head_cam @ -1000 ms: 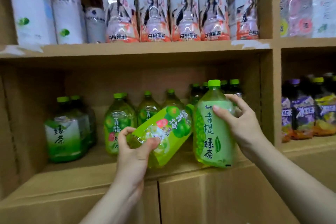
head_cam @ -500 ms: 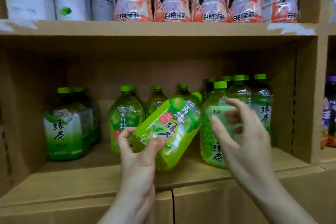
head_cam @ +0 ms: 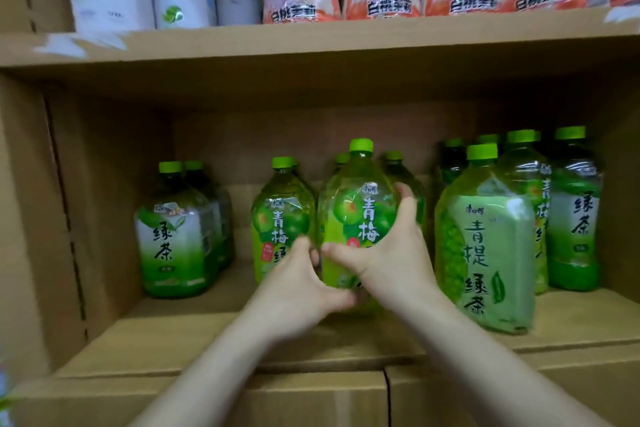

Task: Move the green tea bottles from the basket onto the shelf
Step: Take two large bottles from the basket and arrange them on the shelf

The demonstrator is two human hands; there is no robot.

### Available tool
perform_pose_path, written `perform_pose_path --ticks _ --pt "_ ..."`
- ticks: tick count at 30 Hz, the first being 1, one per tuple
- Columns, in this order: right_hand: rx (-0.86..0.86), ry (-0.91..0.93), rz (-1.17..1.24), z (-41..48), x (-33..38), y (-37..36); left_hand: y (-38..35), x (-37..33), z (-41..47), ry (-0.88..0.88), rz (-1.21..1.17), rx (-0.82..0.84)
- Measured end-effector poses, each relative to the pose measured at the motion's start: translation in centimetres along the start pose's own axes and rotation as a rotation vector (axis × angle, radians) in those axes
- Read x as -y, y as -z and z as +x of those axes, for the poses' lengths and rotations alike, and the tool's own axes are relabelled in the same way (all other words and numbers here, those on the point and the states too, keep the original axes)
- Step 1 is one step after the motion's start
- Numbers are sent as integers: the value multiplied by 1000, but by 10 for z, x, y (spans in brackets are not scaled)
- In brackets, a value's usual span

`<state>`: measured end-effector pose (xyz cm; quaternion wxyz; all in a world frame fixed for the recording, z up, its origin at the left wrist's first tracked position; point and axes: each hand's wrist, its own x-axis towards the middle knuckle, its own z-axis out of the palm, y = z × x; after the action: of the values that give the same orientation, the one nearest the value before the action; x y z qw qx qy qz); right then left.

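A green plum tea bottle [head_cam: 356,204] with a green cap stands upright in the middle of the cardboard shelf [head_cam: 346,340]. Both hands grip its lower half: my left hand [head_cam: 304,288] from the left and below, my right hand [head_cam: 391,253] wrapped around its right side. Its base is hidden behind the hands. A matching bottle [head_cam: 280,215] stands just to its left. At the right stands a pale green grape tea bottle [head_cam: 488,246], apart from my hands. The basket is out of view.
More green tea bottles stand at the far left [head_cam: 176,236] and far right [head_cam: 573,215], with others in rows behind. The shelf above [head_cam: 311,42] holds white bottles and peach-labelled bottles. Cardboard walls close both sides of the compartment.
The tilted plum tea bottle has been turned upright on the shelf. My right hand left the grape tea bottle and moved left onto the plum bottle. The camera shifted closer and right.
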<state>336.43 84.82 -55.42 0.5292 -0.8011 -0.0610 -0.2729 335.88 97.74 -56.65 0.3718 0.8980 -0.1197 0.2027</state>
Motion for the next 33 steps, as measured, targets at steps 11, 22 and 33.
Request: perform_pose_path --ticks 11,22,33 --pt "111 3 -561 21 -15 -9 2 19 21 -197 497 -232" --pt "-105 412 -485 -4 -7 47 -21 3 54 -601 972 -214" --pt "-234 115 -640 14 -53 91 -34 -8 66 -498 1074 -120"
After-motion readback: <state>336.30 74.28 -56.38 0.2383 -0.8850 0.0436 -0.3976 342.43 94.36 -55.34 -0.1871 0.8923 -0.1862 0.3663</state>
